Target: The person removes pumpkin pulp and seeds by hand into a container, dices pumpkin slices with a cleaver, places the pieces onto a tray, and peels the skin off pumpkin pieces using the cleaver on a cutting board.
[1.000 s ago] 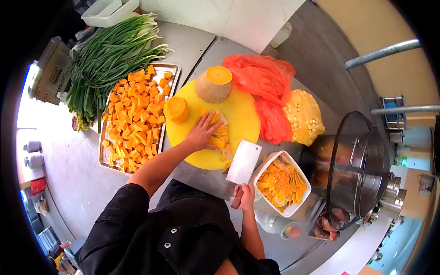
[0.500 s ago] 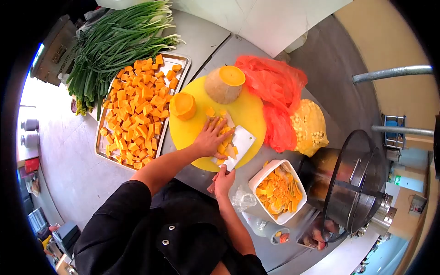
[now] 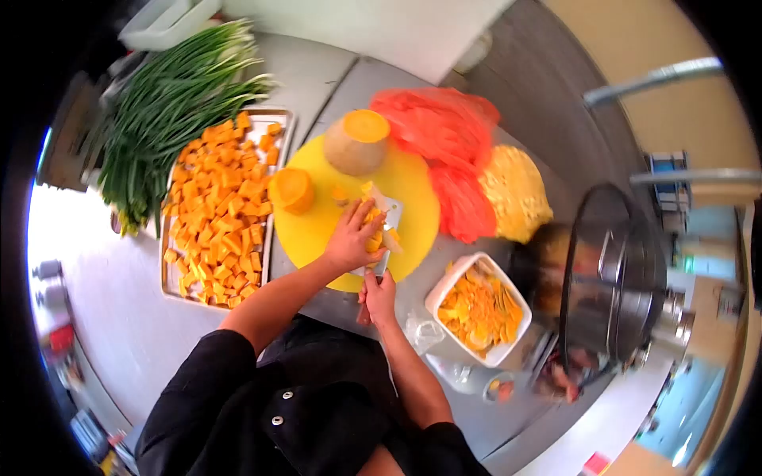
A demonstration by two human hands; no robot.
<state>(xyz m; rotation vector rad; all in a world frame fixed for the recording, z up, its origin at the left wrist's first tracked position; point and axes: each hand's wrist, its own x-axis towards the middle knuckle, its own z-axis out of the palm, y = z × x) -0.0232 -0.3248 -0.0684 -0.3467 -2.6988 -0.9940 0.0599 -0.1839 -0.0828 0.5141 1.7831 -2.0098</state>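
Observation:
My right hand grips the handle of a cleaver, whose wide metal blade points away from me over the yellow round cutting board. Gathered on the blade are orange squash trimmings. My left hand presses over these scraps from the left, fingers curled against them, partly hiding the blade. Beyond it on the board stand a tan-skinned squash chunk with an orange cut top and a smaller peeled squash piece.
A metal tray of squash cubes lies left, with green onions behind. Right of the board are a red plastic bag, a yellow bag, a white tub of peelings, a clear plastic cup and a dark pot.
The camera view has shifted. My left fingers have drawn closer together over the trimmings, and the cleaver with scraps on it looks tilted and slightly raised.

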